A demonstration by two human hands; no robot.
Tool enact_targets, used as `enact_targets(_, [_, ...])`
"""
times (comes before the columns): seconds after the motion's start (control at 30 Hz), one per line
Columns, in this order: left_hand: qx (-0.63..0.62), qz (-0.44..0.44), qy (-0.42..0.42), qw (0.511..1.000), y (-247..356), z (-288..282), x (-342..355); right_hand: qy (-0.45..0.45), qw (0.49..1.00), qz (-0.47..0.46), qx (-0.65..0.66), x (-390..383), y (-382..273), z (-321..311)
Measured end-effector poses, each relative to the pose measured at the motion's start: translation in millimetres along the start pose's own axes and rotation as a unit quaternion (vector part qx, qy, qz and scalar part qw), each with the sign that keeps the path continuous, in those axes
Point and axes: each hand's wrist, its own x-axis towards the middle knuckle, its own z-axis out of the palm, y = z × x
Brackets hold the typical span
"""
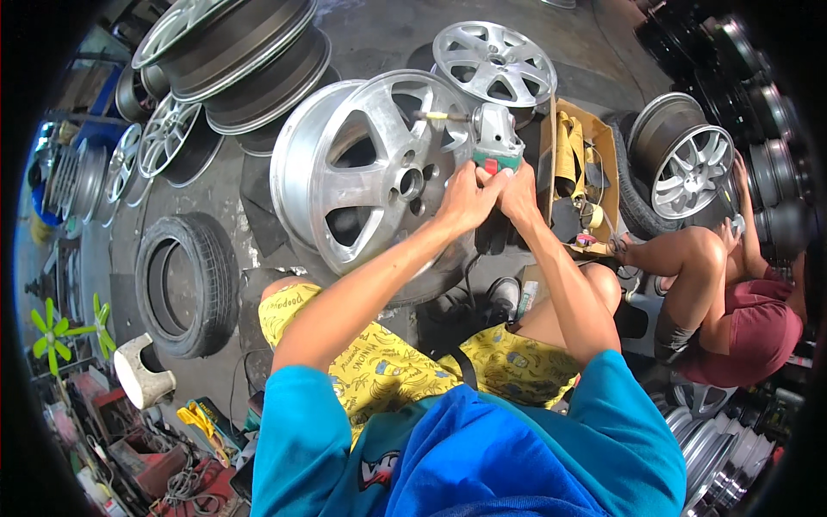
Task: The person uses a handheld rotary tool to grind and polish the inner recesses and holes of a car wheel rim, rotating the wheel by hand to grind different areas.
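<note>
My left hand (470,198) and my right hand (519,191) are both closed around the body of a green angle grinder (497,142) with a grey metal head and a red switch. From its head a thin shaft with a yellowish tip (439,115) points left, over the upper spokes of a large silver alloy wheel rim (366,159). Whether the tip touches the metal I cannot tell. The rim stands tilted in front of me, its spoked face turned to the right and toward me.
Another silver rim (495,62) lies behind. A cardboard box (610,177) with yellow abrasive material stands right. Stacked rims (250,65) and a tire (185,284) are on the left. At far right a person (749,323) sits handling another rim (691,172).
</note>
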Motion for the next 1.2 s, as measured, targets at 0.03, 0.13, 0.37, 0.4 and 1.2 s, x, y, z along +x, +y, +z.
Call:
enact_targets(0.03, [0.0, 0.001, 0.001, 1.0, 2, -4, 6, 0.0, 0.999, 0.017, 0.044, 6, 5, 3])
enact_targets(0.13, [0.021, 0.015, -0.035, 0.999, 6, -7, 22, 0.029, 0.999, 0.025, 0.024, 19, 7, 5])
enact_targets(0.37, [0.019, -0.019, -0.031, 0.999, 2, -3, 0, -0.02, 0.999, 0.013, 0.023, -4, 4, 0])
enact_targets(0.4, [0.013, -0.019, -0.038, 0.999, 1, -2, -2, -0.024, 0.999, 0.004, 0.047, -4, 2, 0])
enact_targets(1.2, [0.029, 0.067, -0.018, 0.997, -11, -8, 41, 0.043, 0.996, 0.008, 0.073, 30, 8, 16])
